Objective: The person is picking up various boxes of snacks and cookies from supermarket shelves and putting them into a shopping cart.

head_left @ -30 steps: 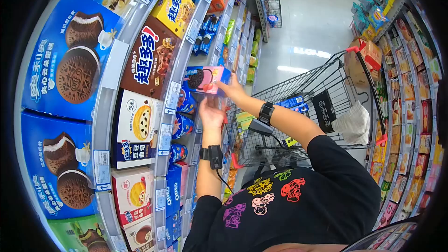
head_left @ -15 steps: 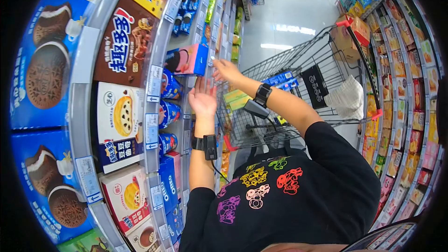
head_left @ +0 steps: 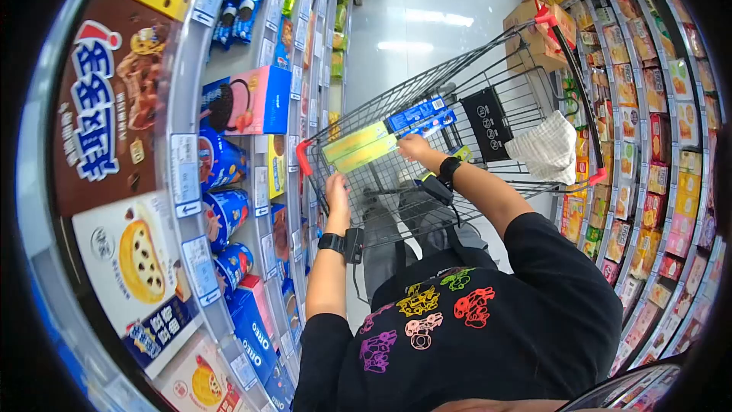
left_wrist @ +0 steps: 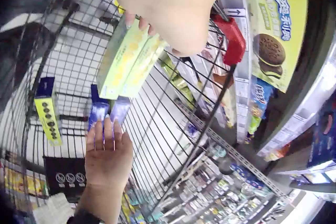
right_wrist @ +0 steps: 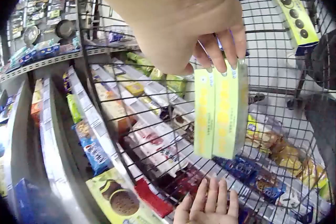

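Note:
My left hand (head_left: 336, 194) is by the shelf-side end of the shopping cart, its fingers straight and holding nothing. The right hand (head_left: 413, 147) hangs over the basket beside two pale green boxes (head_left: 358, 145); in the left wrist view its fingers (left_wrist: 107, 129) are extended, with nothing gripped. Blue packages (head_left: 421, 116) lie end to end with the green boxes in the cart. A pink and blue box of sandwich cookies (head_left: 255, 99) sits on the shelf to the left, apart from both hands.
Blue tubs (head_left: 226, 217) and Oreo boxes (head_left: 248, 328) line the left shelf. The cart's handle (head_left: 579, 76) is at the right, with a pale cloth (head_left: 545, 152) near it. A cardboard carton (head_left: 534, 38) stands behind. Packed snack shelves (head_left: 656, 183) run along the right.
Both hands have let go of the pink cookie box, which stays on the shelf. They have moved away from it, the right one over the cart, and the view has shifted toward the cart.

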The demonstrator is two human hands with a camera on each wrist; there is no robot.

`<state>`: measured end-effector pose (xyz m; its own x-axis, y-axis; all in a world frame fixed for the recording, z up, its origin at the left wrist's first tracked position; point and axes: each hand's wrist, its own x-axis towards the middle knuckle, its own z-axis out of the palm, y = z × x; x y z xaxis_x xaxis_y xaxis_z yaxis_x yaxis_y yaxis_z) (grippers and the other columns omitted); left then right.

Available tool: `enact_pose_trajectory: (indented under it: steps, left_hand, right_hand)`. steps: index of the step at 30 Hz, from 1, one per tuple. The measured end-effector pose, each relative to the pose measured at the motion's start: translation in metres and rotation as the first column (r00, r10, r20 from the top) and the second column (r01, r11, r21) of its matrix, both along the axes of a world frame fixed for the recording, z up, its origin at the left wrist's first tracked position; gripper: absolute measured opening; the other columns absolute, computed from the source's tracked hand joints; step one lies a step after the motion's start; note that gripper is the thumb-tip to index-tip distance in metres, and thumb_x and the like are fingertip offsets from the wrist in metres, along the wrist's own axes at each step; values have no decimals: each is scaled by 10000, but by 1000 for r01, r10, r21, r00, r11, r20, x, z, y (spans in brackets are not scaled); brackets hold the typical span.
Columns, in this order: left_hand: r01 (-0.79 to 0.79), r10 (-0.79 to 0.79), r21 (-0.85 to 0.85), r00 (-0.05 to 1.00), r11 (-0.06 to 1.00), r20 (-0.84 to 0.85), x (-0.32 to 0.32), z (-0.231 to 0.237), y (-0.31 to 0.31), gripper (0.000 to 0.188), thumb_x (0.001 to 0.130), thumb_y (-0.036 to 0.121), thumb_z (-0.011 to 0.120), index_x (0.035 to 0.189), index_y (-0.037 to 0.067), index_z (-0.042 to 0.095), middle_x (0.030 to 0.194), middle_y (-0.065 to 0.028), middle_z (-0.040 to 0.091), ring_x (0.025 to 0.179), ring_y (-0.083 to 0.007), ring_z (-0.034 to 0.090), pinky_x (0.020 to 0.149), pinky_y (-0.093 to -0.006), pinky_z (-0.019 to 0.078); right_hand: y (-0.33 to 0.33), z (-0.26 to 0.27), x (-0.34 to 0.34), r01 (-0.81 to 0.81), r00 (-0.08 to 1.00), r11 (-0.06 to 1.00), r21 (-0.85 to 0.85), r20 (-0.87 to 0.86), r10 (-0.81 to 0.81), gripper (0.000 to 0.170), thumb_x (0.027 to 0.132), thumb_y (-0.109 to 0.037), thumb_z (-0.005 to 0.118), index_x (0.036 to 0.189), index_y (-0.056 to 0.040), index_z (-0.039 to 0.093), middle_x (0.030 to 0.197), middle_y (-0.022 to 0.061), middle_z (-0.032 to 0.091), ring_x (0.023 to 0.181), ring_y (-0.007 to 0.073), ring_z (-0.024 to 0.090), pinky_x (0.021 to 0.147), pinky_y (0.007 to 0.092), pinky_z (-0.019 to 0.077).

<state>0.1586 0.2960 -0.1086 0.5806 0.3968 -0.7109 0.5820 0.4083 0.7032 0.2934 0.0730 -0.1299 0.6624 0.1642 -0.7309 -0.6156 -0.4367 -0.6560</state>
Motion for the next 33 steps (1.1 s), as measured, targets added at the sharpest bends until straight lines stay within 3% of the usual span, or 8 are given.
enact_pose_trajectory:
  steps: [5,6,9,12,20,26,29,33]
  left_hand:
    - [149,-132,154,984,977,-118,-20,-56,12,472,816,233,546,1207,-13,447,1152,-160,526,1098,-254,482,902,-330,383]
    - [158,-135,193,983,968,-129,-19,-65,12,508,801,229,562,1218,-32,434,1195,-194,495,1130,-276,465,947,-348,360]
    - [123,-93,272,988,955,-122,-16,-93,7,567,774,237,587,1241,-36,414,1242,-212,456,1149,-295,449,949,-351,355]
    - [151,-129,338,988,929,-87,-8,-118,11,644,740,248,620,1269,-36,390,1265,-221,430,1168,-310,426,962,-362,341]
    - [97,-92,210,995,973,-29,9,-80,-1,678,753,214,593,1333,-3,317,1317,-171,397,1205,-258,391,975,-321,305]
    - [47,-47,66,999,997,0,20,-63,-1,632,756,199,579,1311,9,345,1255,-139,444,1181,-233,407,957,-319,327]
    - [67,-72,-34,984,997,-165,26,-50,-4,699,794,190,474,1420,201,163,1271,-50,452,1046,-206,502,811,-338,367]
    - [27,-40,-143,995,989,-89,25,-54,0,659,791,171,492,1392,136,225,1269,-67,463,745,-159,589,735,-322,418]
  right_hand:
    - [-9,-27,-18,-122,992,990,-65,-50,119,385,770,-352,546,898,3,622,715,93,608,574,197,563,525,330,451]
    - [-9,-38,-17,-139,983,990,-30,-128,134,450,778,-357,564,1121,-66,546,899,67,587,716,169,552,566,305,460]
    - [-3,-67,-21,-126,992,986,-114,4,127,593,771,-373,556,1243,-29,452,958,145,612,735,229,604,645,339,481]
    - [3,-93,-16,-117,992,985,-127,-52,111,688,774,-364,554,1342,-59,314,1008,154,601,769,231,612,649,338,487]
    - [9,-90,-12,66,928,990,122,-371,-16,744,804,-382,550,1403,-204,146,1063,125,519,778,213,564,665,376,485]
    - [2,-88,-10,126,903,952,279,-429,6,698,837,-470,489,1393,-241,134,1116,113,491,888,216,564,747,373,459]
    - [-1,-93,-10,89,912,946,313,-408,49,695,845,-455,485,1394,-252,111,1124,115,490,906,212,560,762,378,456]
    - [-1,-91,-16,43,937,952,303,-342,67,668,862,-412,477,1391,-259,100,1117,118,509,915,211,563,777,380,451]
